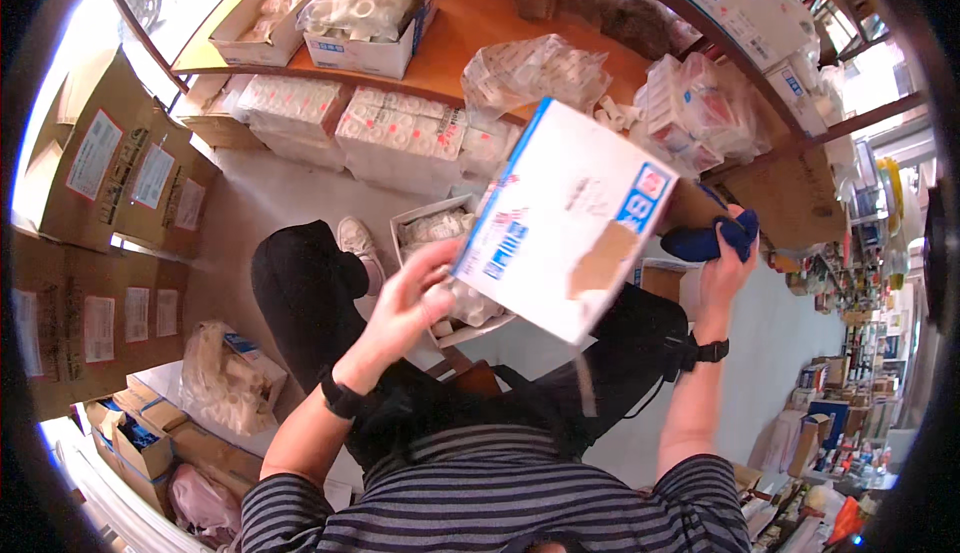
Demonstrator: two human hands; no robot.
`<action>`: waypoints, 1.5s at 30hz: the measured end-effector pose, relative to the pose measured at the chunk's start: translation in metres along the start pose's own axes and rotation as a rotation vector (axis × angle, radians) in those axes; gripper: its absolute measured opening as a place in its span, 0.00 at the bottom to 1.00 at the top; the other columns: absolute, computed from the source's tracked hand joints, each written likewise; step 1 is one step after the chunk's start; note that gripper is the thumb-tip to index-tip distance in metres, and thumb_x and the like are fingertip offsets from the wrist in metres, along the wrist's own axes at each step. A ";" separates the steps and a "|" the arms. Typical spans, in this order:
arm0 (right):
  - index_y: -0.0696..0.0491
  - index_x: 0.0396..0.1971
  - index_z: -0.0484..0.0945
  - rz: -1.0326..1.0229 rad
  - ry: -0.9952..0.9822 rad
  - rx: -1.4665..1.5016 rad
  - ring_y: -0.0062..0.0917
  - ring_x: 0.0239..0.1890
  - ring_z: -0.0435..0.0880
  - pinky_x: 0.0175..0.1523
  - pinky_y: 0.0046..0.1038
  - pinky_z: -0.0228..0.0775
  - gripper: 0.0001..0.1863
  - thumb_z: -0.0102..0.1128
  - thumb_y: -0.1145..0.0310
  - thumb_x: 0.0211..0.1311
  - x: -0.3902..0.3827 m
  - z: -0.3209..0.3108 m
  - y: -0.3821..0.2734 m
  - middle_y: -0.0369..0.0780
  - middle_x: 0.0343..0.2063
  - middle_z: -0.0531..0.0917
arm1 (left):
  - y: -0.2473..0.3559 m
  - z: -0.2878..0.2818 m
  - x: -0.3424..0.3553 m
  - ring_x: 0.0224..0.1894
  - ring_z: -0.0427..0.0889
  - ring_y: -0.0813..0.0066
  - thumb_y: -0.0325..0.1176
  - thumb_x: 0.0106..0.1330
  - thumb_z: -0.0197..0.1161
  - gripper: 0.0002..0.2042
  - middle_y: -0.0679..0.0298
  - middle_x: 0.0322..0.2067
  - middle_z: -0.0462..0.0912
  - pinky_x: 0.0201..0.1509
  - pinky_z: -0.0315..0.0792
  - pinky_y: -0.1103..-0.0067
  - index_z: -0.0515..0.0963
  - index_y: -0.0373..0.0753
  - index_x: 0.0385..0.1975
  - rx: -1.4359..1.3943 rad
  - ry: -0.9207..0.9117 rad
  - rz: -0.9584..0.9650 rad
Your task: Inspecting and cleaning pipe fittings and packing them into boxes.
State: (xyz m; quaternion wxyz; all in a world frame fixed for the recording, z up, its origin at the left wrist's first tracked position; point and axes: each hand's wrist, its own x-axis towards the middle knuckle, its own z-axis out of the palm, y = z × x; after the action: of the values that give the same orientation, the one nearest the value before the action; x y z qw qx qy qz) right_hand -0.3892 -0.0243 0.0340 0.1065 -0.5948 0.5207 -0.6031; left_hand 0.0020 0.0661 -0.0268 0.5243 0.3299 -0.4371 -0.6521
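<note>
White box was motion-blurred, its underside out of sight. Left hand was near its edge — couldn't tell whether the fingers touched it. Right hand had fingers partly covered by a dark-blue item, kind unclear. White box hid part of the open carton below. Brown cartons ran off into the dark left rim. Goods far right were too small to tell.

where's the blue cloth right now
In the head view, the blue cloth is right of centre, in the person's right hand, just right of the white box at the left hand.
</note>
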 end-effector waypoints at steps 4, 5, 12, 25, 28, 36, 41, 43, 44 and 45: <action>0.61 0.47 0.72 0.019 -0.199 -0.562 0.33 0.43 0.77 0.49 0.31 0.69 0.19 0.53 0.80 0.52 -0.001 -0.011 0.033 0.46 0.45 0.77 | 0.020 0.040 -0.004 0.60 0.63 0.58 0.44 0.55 0.63 0.31 0.52 0.59 0.63 0.62 0.56 0.67 0.64 0.35 0.57 0.370 -0.377 0.343; 0.61 0.48 0.71 0.314 -0.226 -0.362 0.34 0.43 0.78 0.48 0.32 0.70 0.19 0.51 0.75 0.55 -0.004 -0.010 0.034 0.47 0.45 0.76 | 0.023 0.053 -0.005 0.58 0.65 0.55 0.36 0.53 0.64 0.30 0.52 0.58 0.63 0.60 0.59 0.67 0.64 0.37 0.56 0.414 -0.387 0.410; 0.57 0.57 0.61 1.034 -0.379 0.811 0.38 0.44 0.78 0.45 0.39 0.75 0.33 0.33 0.45 0.64 -0.034 0.020 -0.023 0.50 0.47 0.74 | 0.036 0.082 -0.003 0.54 0.66 0.57 0.35 0.49 0.65 0.29 0.56 0.61 0.59 0.55 0.61 0.67 0.67 0.39 0.54 0.492 -0.451 0.562; 0.56 0.55 0.64 0.753 -0.267 0.469 0.35 0.41 0.78 0.43 0.35 0.74 0.30 0.37 0.48 0.63 -0.060 0.041 -0.020 0.48 0.44 0.75 | 0.010 0.009 0.000 0.60 0.61 0.68 0.31 0.56 0.60 0.29 0.59 0.60 0.61 0.60 0.57 0.72 0.59 0.37 0.59 0.199 0.310 0.309; 0.56 0.55 0.64 0.666 -0.268 0.397 0.35 0.41 0.78 0.42 0.35 0.74 0.29 0.38 0.48 0.63 -0.065 0.046 -0.015 0.48 0.44 0.75 | -0.007 -0.015 0.001 0.64 0.55 0.67 0.38 0.60 0.57 0.32 0.60 0.63 0.54 0.62 0.54 0.72 0.52 0.39 0.63 0.058 0.336 0.193; 0.55 0.54 0.66 0.451 -0.249 0.267 0.34 0.39 0.78 0.41 0.34 0.74 0.28 0.41 0.50 0.62 -0.060 0.041 -0.003 0.47 0.43 0.75 | -0.017 -0.056 0.016 0.60 0.63 0.64 0.62 0.63 0.40 0.37 0.58 0.58 0.65 0.64 0.53 0.70 0.56 0.35 0.61 -0.898 0.037 -0.265; 0.55 0.53 0.67 0.295 -0.235 0.153 0.34 0.39 0.78 0.40 0.33 0.73 0.27 0.42 0.51 0.62 -0.037 0.024 0.018 0.47 0.43 0.76 | -0.009 -0.057 0.011 0.58 0.66 0.65 0.51 0.65 0.46 0.30 0.56 0.57 0.67 0.61 0.58 0.70 0.58 0.33 0.59 -0.605 0.233 -0.204; 0.55 0.53 0.67 0.274 -0.280 0.065 0.34 0.38 0.79 0.40 0.33 0.73 0.26 0.43 0.52 0.62 -0.029 0.018 0.035 0.47 0.43 0.76 | -0.003 -0.050 0.006 0.57 0.67 0.67 0.43 0.62 0.51 0.29 0.56 0.56 0.67 0.60 0.60 0.73 0.56 0.33 0.60 -0.567 0.199 -0.183; 0.55 0.53 0.67 0.281 -0.304 -0.002 0.34 0.38 0.79 0.40 0.32 0.73 0.26 0.43 0.52 0.62 -0.029 0.015 0.045 0.47 0.43 0.76 | -0.001 -0.044 0.005 0.57 0.68 0.67 0.42 0.61 0.52 0.30 0.56 0.55 0.67 0.60 0.60 0.74 0.55 0.33 0.60 -0.501 0.203 -0.166; 0.56 0.52 0.68 0.315 -0.340 -0.076 0.33 0.38 0.78 0.40 0.32 0.73 0.25 0.44 0.54 0.61 -0.030 0.011 0.054 0.47 0.42 0.76 | 0.000 -0.038 0.005 0.57 0.68 0.67 0.41 0.59 0.53 0.31 0.56 0.55 0.67 0.60 0.60 0.75 0.55 0.33 0.61 -0.451 0.194 -0.128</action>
State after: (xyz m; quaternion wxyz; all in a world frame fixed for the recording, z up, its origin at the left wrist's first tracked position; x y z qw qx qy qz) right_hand -0.3992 -0.0311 -0.0278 0.2630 -0.6028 0.6040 -0.4502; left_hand 0.0350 0.0530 -0.0423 0.5819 0.2924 -0.2066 -0.7302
